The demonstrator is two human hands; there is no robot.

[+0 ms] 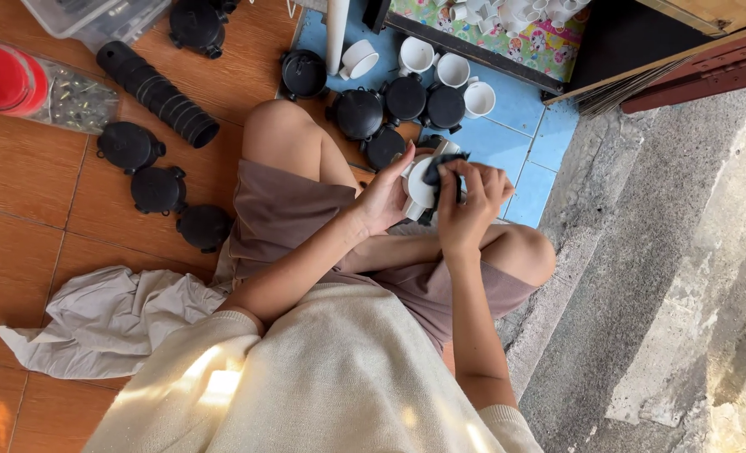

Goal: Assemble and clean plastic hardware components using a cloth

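I sit cross-legged on the floor. My left hand grips a white round plastic fitting held above my lap. My right hand presses a small black piece, cloth or sponge I cannot tell, against the fitting's face. Just beyond my hands lie several black round fittings and white fittings on the blue tiles.
More black fittings and a black corrugated tube lie on the orange tiles at left. A beige cloth lies by my left side. A red-lidded jar is far left. A tray of white fittings is at top. A concrete step runs at right.
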